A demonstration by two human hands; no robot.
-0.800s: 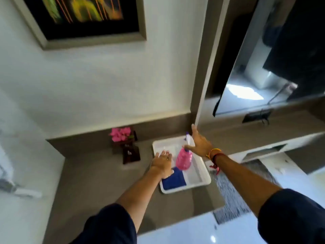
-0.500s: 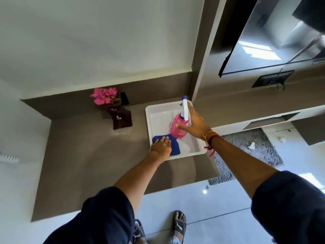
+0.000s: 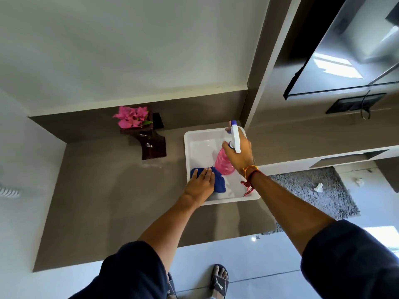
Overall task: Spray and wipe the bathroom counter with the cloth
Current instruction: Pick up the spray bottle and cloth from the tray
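R hand (image 3: pixel 240 156) gripped the pink plastic spray bottle (image 3: pixel 224 162). L hand (image 3: pixel 200 183) lay flat, fingers open, on the blue cloth (image 3: pixel 219 183) in the white plastic tray (image 3: pixel 194 137) at the brown counter (image 3: pixel 112 190) corner; much free counter to the left.

Both my arms reach forward from the bottom of the frame, bare below dark short sleeves. My left hand (image 3: pixel 200 184) lies palm down just right of centre, fingers together and extended, flat on the blue cloth (image 3: pixel 218 183). My right hand (image 3: pixel 240 154) sits a little higher and further right, wrist cocked, fingers wrapped around the neck of the pink spray bottle (image 3: pixel 224 162) with the thumb on the near side. Orange and red threads circle my right wrist, loose ends hanging below.
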